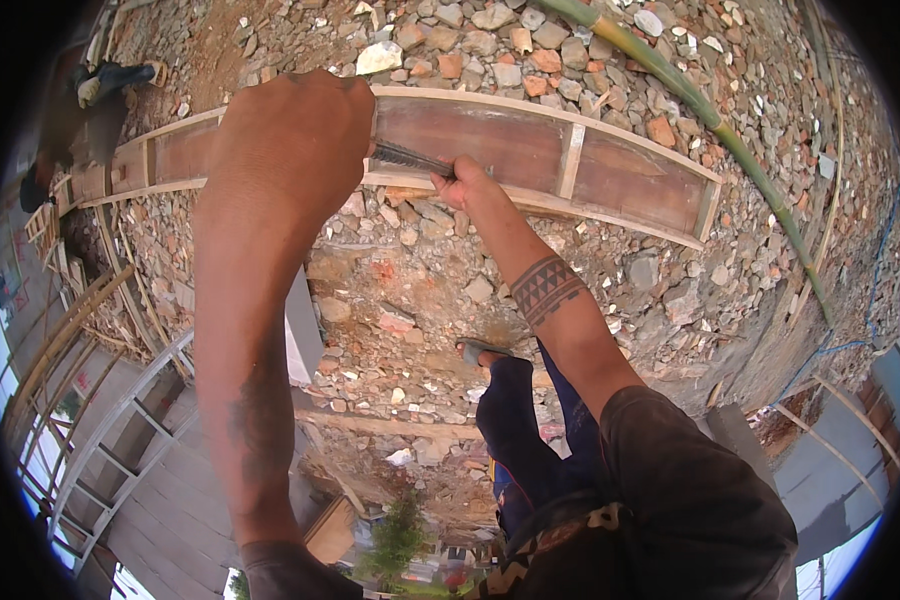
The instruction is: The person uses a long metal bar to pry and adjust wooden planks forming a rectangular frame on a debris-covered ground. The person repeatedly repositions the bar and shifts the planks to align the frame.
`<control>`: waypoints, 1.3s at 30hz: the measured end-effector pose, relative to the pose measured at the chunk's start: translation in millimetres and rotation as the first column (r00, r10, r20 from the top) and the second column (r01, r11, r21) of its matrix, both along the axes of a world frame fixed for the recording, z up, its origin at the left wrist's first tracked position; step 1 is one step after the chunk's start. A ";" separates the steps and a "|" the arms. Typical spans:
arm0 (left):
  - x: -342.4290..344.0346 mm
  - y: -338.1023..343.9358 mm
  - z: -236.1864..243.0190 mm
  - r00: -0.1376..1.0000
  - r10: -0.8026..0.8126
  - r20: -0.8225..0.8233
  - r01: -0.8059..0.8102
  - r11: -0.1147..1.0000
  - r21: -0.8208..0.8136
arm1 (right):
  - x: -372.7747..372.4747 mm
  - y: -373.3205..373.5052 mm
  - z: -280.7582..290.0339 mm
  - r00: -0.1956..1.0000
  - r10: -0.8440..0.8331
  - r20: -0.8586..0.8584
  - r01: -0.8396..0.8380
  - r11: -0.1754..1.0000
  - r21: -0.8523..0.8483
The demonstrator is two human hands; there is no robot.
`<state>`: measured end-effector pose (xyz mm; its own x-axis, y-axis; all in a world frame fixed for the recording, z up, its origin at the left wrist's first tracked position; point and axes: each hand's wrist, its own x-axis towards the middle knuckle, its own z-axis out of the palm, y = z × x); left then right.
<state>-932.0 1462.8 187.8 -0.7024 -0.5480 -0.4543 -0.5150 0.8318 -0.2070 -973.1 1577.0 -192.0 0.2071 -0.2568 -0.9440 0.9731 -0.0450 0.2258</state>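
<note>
dark grey, ridged: a slim bar [410, 157] runs between the two hands, over the long wood-framed panel [470, 130]. as i see it from here, the right hand [460, 183] pinches the bar's right end, thumb and fingers closed on it; the left hand [295, 130] meets the other end (fingers hidden behind the knuckles, so i cannot tell its grip). long axis: left to right, sloping slightly toward the wearer at the right hand, roughly along the panel.

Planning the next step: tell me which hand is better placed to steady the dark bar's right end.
Probably the right hand: its fingers are at that end of the dark bar, while the left hand sits toward the other end.
</note>
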 end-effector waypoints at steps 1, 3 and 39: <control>-5.4 -5.3 -10.1 1.000 -0.016 -0.012 0.016 1.000 0.019 | -13.0 2.2 -6.2 1.000 -0.017 -0.021 0.018 0.998 0.057; -12.8 -14.2 -12.8 0.999 -0.034 0.029 0.034 0.999 -0.002 | -15.6 -7.6 0.4 1.000 -0.016 -0.022 0.018 0.996 0.086; 190.5 504.5 -113.5 0.000 0.963 0.270 -0.764 -0.174 0.621 | 123.4 271.5 -6.2 0.120 0.990 -0.078 -0.775 0.142 0.616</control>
